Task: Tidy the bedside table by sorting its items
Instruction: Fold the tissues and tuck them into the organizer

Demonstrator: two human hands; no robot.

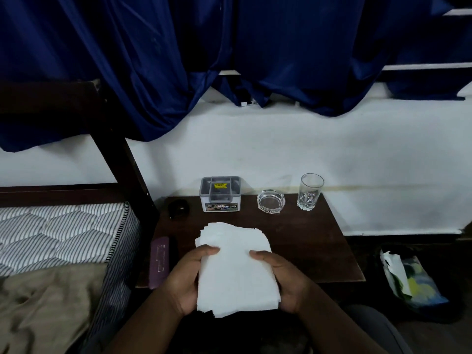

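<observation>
A stack of white paper napkins [236, 267] is held over the front of the dark wooden bedside table [319, 246]. My left hand [187, 279] grips its left edge and my right hand [281, 279] grips its right edge, thumbs on top. At the back of the table stand a grey and white plastic box [221, 194], a clear glass ashtray [270, 201] and an empty drinking glass [309, 191]. A small black round object [178, 208] sits at the back left. A purple case [160, 261] lies along the table's left edge.
A bed with a striped mattress [63, 231] and a beige sheet [43, 302] adjoins the table on the left, with its dark headboard frame [120, 154] behind. Blue curtains [204, 47] hang above a white wall. A bag with papers [411, 279] lies on the floor at right.
</observation>
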